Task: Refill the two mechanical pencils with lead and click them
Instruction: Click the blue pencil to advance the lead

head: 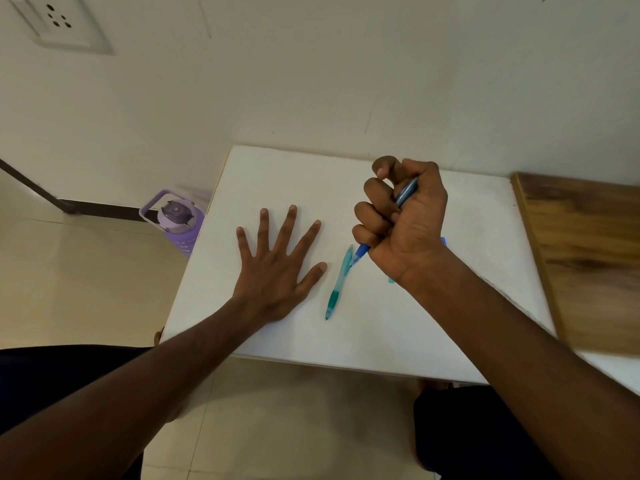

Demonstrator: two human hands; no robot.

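My right hand (403, 220) is closed in a fist around a blue mechanical pencil (406, 194), held above the white table (277, 174); its blue grip end pokes out below the fist. A teal mechanical pencil (338, 282) lies on the table just left of that hand, tip toward me. My left hand (277, 265) rests flat on the table with fingers spread, holding nothing, a short gap left of the teal pencil. A small blue object (443, 241) and a teal sliver (391, 280) peek out from behind my right wrist; what they are I cannot tell.
A purple water bottle (178, 221) stands on the floor beside the table's left edge. A wooden surface (588, 254) adjoins the table on the right. The wall runs close behind the table. My legs are under the front edge.
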